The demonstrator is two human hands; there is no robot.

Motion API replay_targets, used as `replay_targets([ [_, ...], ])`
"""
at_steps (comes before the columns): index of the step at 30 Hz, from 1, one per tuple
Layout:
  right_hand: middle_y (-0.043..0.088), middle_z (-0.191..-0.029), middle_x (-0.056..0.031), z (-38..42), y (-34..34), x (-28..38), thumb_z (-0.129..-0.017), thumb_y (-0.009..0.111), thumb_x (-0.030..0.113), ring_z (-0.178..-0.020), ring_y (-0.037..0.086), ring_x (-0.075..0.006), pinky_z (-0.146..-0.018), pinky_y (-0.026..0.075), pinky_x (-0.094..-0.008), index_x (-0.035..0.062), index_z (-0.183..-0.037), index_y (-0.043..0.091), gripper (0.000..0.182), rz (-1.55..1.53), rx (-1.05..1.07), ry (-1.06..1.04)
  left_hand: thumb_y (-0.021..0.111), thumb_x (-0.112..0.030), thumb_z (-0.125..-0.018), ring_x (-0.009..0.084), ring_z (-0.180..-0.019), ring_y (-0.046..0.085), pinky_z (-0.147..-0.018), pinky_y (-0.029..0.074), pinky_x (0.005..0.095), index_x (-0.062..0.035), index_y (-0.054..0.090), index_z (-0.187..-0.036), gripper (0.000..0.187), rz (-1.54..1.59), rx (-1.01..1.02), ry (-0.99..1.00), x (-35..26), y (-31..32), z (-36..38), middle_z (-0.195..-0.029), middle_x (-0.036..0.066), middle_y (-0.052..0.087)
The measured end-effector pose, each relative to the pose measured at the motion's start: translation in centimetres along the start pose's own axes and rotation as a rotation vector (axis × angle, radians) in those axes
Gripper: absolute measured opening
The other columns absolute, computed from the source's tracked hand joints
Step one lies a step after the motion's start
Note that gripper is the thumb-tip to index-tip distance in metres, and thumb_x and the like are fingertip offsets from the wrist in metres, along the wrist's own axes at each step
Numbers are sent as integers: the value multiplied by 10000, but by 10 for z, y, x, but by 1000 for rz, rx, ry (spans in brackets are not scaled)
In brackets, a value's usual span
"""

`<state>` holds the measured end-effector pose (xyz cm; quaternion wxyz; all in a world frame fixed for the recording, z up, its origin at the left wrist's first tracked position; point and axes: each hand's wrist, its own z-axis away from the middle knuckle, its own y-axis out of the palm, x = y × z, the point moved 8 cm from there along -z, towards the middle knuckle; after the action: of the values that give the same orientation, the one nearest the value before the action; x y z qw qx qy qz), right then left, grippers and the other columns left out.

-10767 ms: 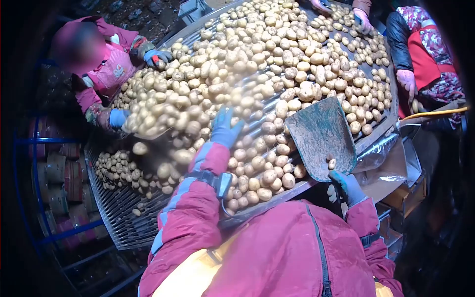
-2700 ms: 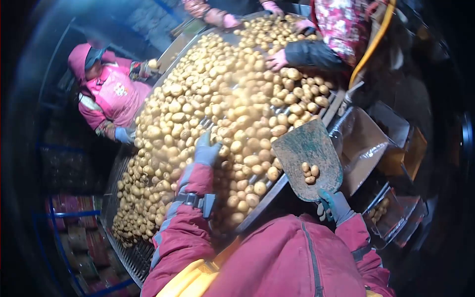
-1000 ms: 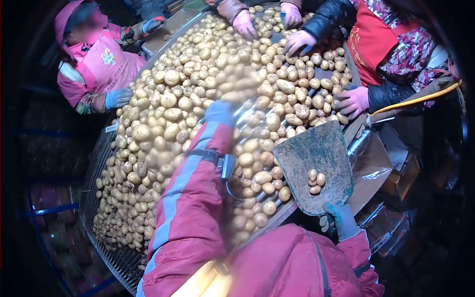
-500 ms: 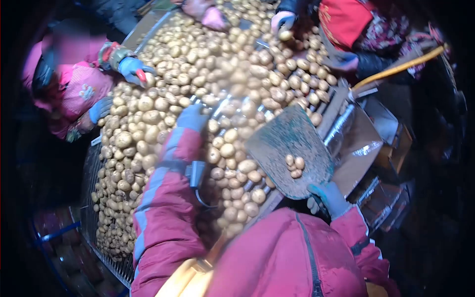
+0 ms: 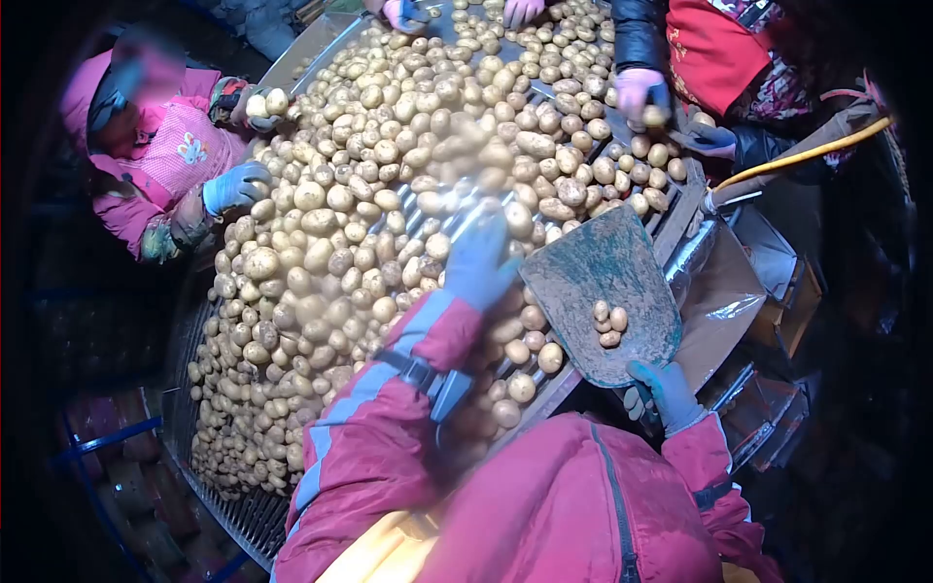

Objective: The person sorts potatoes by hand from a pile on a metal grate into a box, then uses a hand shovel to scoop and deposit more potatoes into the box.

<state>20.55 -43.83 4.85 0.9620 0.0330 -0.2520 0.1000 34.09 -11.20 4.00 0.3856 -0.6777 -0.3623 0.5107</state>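
My left hand (image 5: 479, 260), in a blue-grey glove, reaches over the pile of potatoes (image 5: 311, 233). Its fingers are stretched out with the thumb apart, touching or just above the potatoes. Motion softens its outline, and no potato shows in its grip. Metal bars (image 5: 418, 219) show between the potatoes beside it. At the lower right my right hand (image 5: 666, 394), gloved too, is closed on the near end of a dirty, flat green shovel (image 5: 607, 272). Several small potatoes (image 5: 609, 323) lie on the shovel blade.
A co-worker in pink (image 5: 155, 136) at the left holds potatoes. At the upper right another in a red apron (image 5: 714, 53) handles potatoes; more gloved hands (image 5: 523, 10) are at the far edge. Cardboard boxes (image 5: 724, 282) and a yellow pipe (image 5: 807, 151) are at the right.
My left hand has swept right across the potatoes toward the shovel. My right hand still holds the shovel. The pink-clad co-worker now has potatoes in one hand. The view has shifted slightly.
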Motion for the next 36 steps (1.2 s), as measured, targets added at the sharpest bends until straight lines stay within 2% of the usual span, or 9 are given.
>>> replay_targets([
  [2,689,-650,-162,1,2,3,-957,661,313,-436,610,-209,-395,412,-273,-47,-872,693,372,-19,-10,4,620,-329,-917,407,-1260,520,-1081,422,467,-8,493,-1424,613,-21,81,93,-15,-12,21,-1358,212,567],
  [5,688,-648,-154,0,4,9,-960,657,319,-439,611,-206,-396,411,-270,-44,-872,690,375,32,1,-13,614,-337,-947,364,-1286,551,-1087,434,448,-61,538,-1415,549,301,162,-38,-6,-11,36,-1390,192,579],
  [6,687,-645,-151,-1,5,8,-960,656,324,-440,611,-205,-397,410,-270,-42,-868,689,379,30,0,-6,615,-339,-960,322,-1308,559,-1093,443,422,-122,578,-1396,489,453,251,-269,17,-4,35,-1396,159,599],
  [9,684,-636,-140,-1,7,7,-963,655,336,-442,612,-201,-396,408,-267,-37,-859,685,389,27,-1,17,650,-209,-927,308,-1264,595,-1054,482,378,-125,641,-1342,423,328,69,-330,59,-20,0,-1353,150,632],
  [12,681,-629,-135,0,9,4,-964,655,342,-441,611,-197,-395,404,-267,-35,-849,683,396,23,1,37,639,-196,-923,317,-1259,604,-1033,497,389,-164,643,-1344,423,229,221,-426,80,-3,-31,-1389,151,612],
  [15,681,-627,-135,-1,3,0,-964,655,343,-439,609,-196,-393,401,-271,-38,-843,682,401,12,-11,38,635,-207,-913,344,-1190,632,-974,521,421,-177,668,-1289,379,-24,83,-102,77,15,-48,-1332,153,629],
  [18,685,-631,-137,1,-1,-7,-963,653,346,-437,608,-197,-393,400,-276,-39,-834,682,408,1,-12,48,618,-213,-923,374,-1127,640,-931,522,452,-171,685,-1213,301,-80,266,-256,86,22,-57,-1243,165,633],
  [33,687,-599,-150,6,-7,-27,-947,654,421,-396,546,-181,-394,368,-276,-10,-655,695,523,127,-7,63,549,-248,-960,377,-1079,672,-912,524,479,-100,707,-1143,283,-237,383,-266,71,-3,-61,-1106,187,699],
  [36,692,-605,-153,12,-8,-27,-952,651,445,-397,549,-180,-403,375,-276,-14,-646,696,553,144,1,62,606,-303,-964,346,-925,711,-797,555,446,-94,733,-1103,281,-24,359,-428,84,-7,-68,-1003,176,740],
])
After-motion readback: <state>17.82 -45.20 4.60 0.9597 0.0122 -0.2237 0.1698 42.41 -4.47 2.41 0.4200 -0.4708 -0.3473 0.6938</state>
